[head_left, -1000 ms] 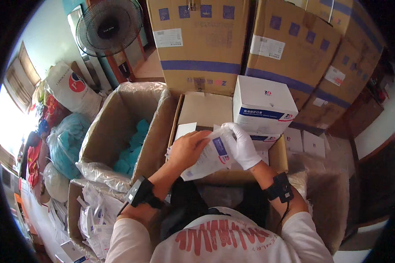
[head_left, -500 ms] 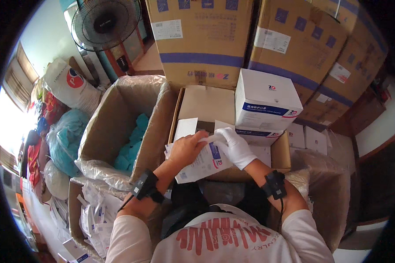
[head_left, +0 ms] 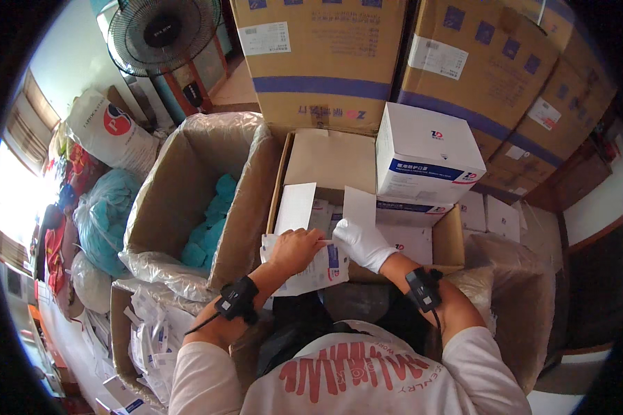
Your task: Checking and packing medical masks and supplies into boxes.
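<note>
A bare left hand (head_left: pixel 298 250) holds a flat white packet (head_left: pixel 308 279) with a blue label at the near edge of an open cardboard carton (head_left: pixel 451 238), its fingers folded closed on the packet's upper side. The right hand (head_left: pixel 363 245), in a white glove, meets the packet's top edge with its fingers curled narrow — whether they pinch the film cannot be told from this angle.

Just beyond the hands, toward the carton's left edge, an open white box (head_left: pixel 295 207) raises two flaps, with other packs (head_left: pixel 321 216) showing between them. A brown board (head_left: pixel 332 160) lies at the carton's far left corner. Near its far right corner, a closed white box with a blue band (head_left: pixel 430 153) sits atop a second white box (head_left: pixel 412 209).

To the left, a plastic-lined carton (head_left: pixel 158 190) holds teal items (head_left: pixel 213 232) toward its right side; just in front, a lower carton (head_left: pixel 122 328) is heaped with white packaging (head_left: pixel 149 340). A teal bundle (head_left: pixel 111 218), a white sack (head_left: pixel 111 135) and a black fan (head_left: pixel 163 34) stand farther left. Tall cartons (head_left: pixel 325 107) with purple tape line the back, and black devices (head_left: pixel 239 299) are strapped to both forearms.
</note>
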The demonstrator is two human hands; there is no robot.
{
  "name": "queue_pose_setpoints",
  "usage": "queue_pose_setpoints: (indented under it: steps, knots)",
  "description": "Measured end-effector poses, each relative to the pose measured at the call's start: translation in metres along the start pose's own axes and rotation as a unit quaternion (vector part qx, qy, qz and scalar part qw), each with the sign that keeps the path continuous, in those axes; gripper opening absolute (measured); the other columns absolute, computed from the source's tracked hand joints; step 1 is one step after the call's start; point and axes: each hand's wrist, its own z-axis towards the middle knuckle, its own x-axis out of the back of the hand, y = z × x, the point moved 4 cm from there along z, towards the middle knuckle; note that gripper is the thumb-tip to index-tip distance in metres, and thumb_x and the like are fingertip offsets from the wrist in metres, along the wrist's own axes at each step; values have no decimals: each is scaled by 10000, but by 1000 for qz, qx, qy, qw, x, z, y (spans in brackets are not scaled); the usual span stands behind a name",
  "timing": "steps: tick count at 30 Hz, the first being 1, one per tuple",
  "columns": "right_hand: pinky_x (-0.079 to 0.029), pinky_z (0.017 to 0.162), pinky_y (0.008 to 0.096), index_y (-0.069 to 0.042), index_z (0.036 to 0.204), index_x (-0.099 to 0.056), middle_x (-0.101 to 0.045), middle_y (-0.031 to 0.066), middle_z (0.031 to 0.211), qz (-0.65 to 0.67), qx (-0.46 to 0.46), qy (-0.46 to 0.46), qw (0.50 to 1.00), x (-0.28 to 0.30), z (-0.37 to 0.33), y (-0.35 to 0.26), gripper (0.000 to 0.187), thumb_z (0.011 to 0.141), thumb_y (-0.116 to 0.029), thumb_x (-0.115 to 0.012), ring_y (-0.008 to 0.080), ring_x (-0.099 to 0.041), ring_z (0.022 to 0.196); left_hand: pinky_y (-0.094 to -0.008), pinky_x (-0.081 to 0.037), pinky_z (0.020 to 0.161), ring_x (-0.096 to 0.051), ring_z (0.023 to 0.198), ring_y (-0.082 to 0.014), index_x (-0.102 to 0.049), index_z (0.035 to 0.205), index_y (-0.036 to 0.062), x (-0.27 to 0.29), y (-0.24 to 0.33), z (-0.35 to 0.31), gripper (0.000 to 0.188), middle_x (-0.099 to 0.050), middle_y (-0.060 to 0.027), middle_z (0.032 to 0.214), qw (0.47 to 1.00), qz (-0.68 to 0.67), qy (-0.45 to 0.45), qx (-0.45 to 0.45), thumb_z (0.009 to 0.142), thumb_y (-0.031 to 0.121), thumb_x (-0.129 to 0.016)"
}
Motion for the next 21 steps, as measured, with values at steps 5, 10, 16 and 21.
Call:
queue_pose_setpoints:
  steps: [5,10,16,21]
  knots:
    - [-439,656,426,-49,840,-500,-551,169,781,77,-77,-51,993,0,-19,-14,113,812,-158,-518,366,-550,747,-422,-458,723,-589,805,-309,-576,940,98,2,5,-19,223,-618,-118,813,999,-32,-23,-18,858,287,-490]
    - [-446,700,421,-57,927,-544,-580,187,836,152,-109,-202,962,19,-26,-31,200,842,-232,-499,366,-566,826,-404,-447,738,-583,795,-284,-579,927,93,29,25,-36,177,-614,-97,833,996,-49,-15,-67,840,238,-527]
    - [-446,721,432,-86,953,-596,-598,200,870,246,12,-295,923,35,-29,-58,248,862,-272,-460,372,-570,829,-393,-412,772,-572,837,-258,-577,917,97,48,50,-48,146,-608,-82,840,983,-45,-36,-175,837,212,-538]
    - [-453,697,435,-98,979,-558,-604,195,817,148,-5,-320,936,45,-25,-67,257,882,-301,-433,368,-581,795,-402,-414,767,-569,829,-272,-573,902,82,51,49,-54,152,-604,-91,841,983,-80,-30,-163,849,215,-519]
